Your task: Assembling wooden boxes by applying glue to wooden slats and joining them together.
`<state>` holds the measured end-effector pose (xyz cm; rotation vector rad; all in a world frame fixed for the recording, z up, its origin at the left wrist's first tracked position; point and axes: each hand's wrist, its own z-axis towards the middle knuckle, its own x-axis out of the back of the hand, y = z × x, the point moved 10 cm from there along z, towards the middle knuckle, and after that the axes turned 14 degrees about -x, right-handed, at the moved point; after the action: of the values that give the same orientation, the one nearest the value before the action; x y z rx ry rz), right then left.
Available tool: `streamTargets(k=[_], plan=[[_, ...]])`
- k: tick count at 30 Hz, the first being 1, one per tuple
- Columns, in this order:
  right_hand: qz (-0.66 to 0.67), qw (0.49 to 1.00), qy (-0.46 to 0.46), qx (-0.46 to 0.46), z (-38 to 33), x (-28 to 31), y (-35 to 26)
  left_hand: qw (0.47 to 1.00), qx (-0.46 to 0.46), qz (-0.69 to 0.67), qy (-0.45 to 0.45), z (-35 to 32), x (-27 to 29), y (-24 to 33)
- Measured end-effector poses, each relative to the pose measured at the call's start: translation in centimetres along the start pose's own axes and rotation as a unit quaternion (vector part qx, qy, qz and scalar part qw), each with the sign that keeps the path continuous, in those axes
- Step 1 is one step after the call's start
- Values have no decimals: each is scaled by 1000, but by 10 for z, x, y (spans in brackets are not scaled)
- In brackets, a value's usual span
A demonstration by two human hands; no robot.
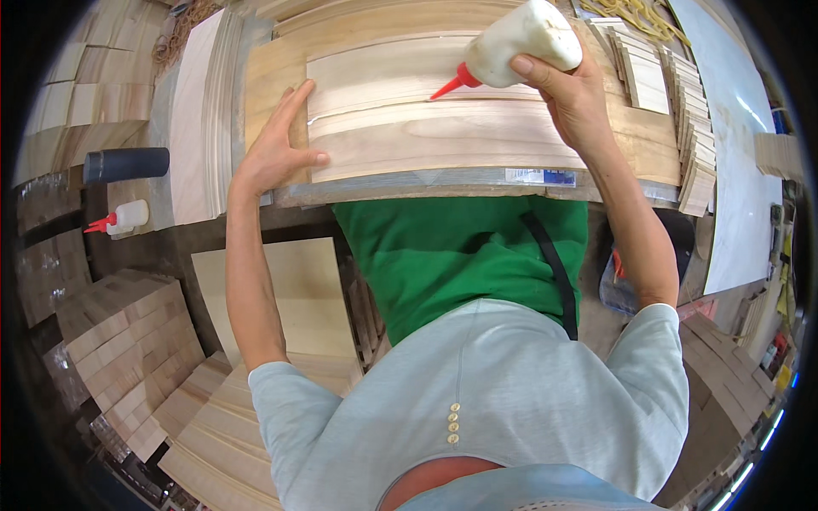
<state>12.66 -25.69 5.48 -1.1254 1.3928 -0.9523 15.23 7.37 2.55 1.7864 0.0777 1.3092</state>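
Note:
A white glue bottle (527, 43) with a red nozzle is tilted in my right hand (569, 94), its fingers wrapped round the body. The nozzle tip meets a groove in the pale wooden panel (443, 140), and a whitish line runs along that groove to the left. My left hand (277, 143) rests at the panel's left end, fingers spread, with the thumb and fingertips touching the edge. Beneath the panel lies a larger wooden board (264, 77) on the workbench.
Left of the panel stands a stack of pale boards (200, 119), with a dark cylinder (126, 165) and a second glue bottle (128, 217) beyond. Small wooden strips (641, 72) lie at the right. Block stacks (128, 341) fill the lower left.

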Motion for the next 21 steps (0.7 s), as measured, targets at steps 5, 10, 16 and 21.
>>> streamTargets(k=[5,10,16,21], plan=[[80,993,-72,-40,15,-63,9,1000,4,-2,1,-1,1,1],[69,990,-120,-40,45,-123,23,1000,2,-13,-7,0,-2,1],[32,984,-173,-36,57,-166,27,999,-13,-23,22,-4,1,-2],[3,984,-178,-9,61,-169,24,999,-6,-26,30,-4,2,-6]])
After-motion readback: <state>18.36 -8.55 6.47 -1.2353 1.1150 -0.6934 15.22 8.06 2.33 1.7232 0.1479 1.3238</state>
